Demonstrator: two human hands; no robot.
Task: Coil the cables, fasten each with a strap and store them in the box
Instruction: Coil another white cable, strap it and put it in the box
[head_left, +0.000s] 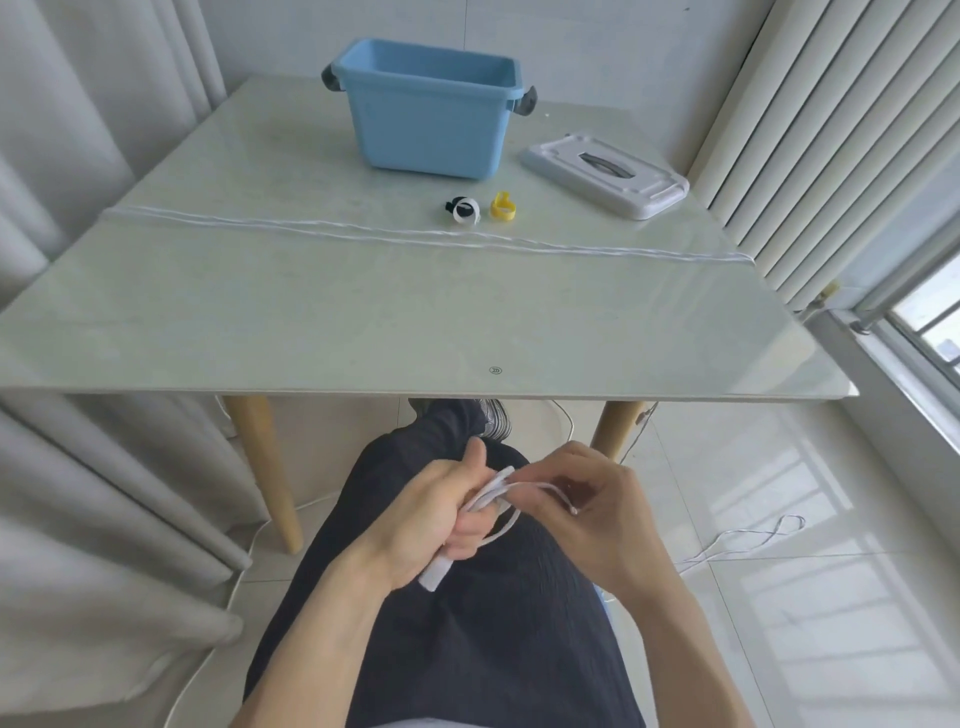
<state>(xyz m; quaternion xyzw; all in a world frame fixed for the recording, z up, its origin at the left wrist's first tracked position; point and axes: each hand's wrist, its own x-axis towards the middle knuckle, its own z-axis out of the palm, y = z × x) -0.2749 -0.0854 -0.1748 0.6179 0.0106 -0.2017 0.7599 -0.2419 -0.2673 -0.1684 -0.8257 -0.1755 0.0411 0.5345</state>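
- Two hands are working over the lap, below the near table edge: the left hand is clenching a white cable coil with the thumb up, probably to keep the finished loops from springing apart, and a white plug end is sticking out under the fist.
- Fingers of the right hand are pinching the cable's free run beside the coil, seemingly guiding another loop on.
- Slack from that cable is appearing to trail across the floor tiles to the right, so there is length left to gather; the table leg nearby could snag it.
- Working in the lap is keeping the hands clear of the glass table top, whose near half is offering wide room for setting things down.
- Further on, another white cable is lying straight across the table from the left edge to the right edge, not yet coiled.
- Just beyond it, a black-and-white strap and a yellow strap are sitting rolled side by side, within easy reach for fastening.
- Farthest, the blue box is standing open, its white lid lying off to the right near the table's edge and the radiator, leaving the way in from above unblocked.
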